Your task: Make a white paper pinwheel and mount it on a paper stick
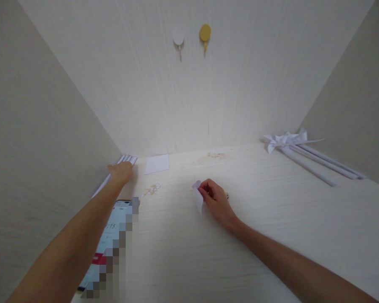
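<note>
white paper piece [198, 202]: plain, thin, bent lengthwise, top end curled. loc.: approx. mid desk [259, 244], pinched in r. hand [217, 204] grip. l. hand [121, 171] at white tubes [129, 158] nr l. wall [53, 113]; grip state: can't tell.

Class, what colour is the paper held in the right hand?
The paper is white, seen in the head view.

Pale surface [271, 235] bears tubes [129, 159], paper square [157, 164], pinwheels [282, 141], phone [116, 219].
</note>
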A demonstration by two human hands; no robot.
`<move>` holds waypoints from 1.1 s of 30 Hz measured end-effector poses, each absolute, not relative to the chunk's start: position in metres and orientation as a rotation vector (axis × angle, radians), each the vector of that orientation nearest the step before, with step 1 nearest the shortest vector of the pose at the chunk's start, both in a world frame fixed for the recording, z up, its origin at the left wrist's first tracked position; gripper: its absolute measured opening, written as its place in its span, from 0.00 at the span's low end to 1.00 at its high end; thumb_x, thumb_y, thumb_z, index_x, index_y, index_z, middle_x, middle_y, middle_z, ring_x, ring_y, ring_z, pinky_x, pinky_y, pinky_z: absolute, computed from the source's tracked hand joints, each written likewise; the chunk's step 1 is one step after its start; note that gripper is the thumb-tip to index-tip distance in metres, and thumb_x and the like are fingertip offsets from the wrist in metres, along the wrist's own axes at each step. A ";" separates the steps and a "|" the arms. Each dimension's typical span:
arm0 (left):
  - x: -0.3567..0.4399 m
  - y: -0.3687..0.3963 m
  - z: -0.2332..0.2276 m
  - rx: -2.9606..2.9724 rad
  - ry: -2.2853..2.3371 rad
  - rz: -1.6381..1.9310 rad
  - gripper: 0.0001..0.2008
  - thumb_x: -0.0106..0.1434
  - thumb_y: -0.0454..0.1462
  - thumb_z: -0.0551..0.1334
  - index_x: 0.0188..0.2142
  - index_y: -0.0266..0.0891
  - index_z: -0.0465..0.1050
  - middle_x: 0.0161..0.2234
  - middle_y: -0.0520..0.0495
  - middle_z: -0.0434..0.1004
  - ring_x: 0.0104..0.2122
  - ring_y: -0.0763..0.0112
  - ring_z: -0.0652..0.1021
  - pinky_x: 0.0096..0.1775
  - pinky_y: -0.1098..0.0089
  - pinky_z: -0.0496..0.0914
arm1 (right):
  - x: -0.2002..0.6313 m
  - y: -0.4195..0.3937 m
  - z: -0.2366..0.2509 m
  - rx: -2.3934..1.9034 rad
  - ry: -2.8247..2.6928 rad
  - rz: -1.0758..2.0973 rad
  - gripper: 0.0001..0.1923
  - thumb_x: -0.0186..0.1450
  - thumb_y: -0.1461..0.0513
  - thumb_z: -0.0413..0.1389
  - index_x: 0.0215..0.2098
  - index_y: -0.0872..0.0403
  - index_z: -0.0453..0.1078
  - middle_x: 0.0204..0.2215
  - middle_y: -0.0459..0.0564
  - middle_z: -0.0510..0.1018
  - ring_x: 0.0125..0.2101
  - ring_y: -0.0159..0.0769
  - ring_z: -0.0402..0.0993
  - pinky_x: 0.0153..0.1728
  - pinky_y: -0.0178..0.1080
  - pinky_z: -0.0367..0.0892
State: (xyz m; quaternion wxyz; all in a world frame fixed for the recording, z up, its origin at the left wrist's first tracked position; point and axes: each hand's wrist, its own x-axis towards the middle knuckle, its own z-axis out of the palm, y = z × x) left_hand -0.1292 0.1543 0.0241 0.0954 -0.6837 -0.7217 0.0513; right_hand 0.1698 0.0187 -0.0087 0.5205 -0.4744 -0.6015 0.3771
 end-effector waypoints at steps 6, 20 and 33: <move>-0.113 0.141 0.032 -1.818 -2.293 0.145 0.12 0.55 0.33 0.51 0.33 0.30 0.71 0.35 0.34 0.74 0.40 0.52 0.72 0.38 0.55 0.61 | 0.170 0.018 -0.009 -1.134 -1.447 0.892 0.06 0.56 0.61 0.48 0.22 0.53 0.60 0.18 0.43 0.63 0.21 0.29 0.57 0.21 0.33 0.53; -0.078 0.093 0.156 -1.973 -2.004 -0.316 0.07 0.52 0.35 0.54 0.30 0.34 0.66 0.30 0.43 0.70 0.35 0.63 0.71 0.37 0.66 0.63 | 0.170 0.018 -0.007 -0.945 -1.330 1.011 0.09 0.54 0.58 0.51 0.21 0.53 0.57 0.16 0.40 0.59 0.18 0.27 0.55 0.18 0.31 0.52; 0.003 -0.016 0.040 -2.339 -2.864 -2.615 0.13 0.43 0.31 0.55 0.32 0.34 0.65 0.19 0.53 0.61 0.15 0.82 0.58 0.15 0.78 0.46 | 0.171 0.015 -0.007 -0.936 -1.213 1.102 0.10 0.51 0.56 0.53 0.22 0.53 0.59 0.15 0.39 0.61 0.16 0.26 0.56 0.16 0.30 0.53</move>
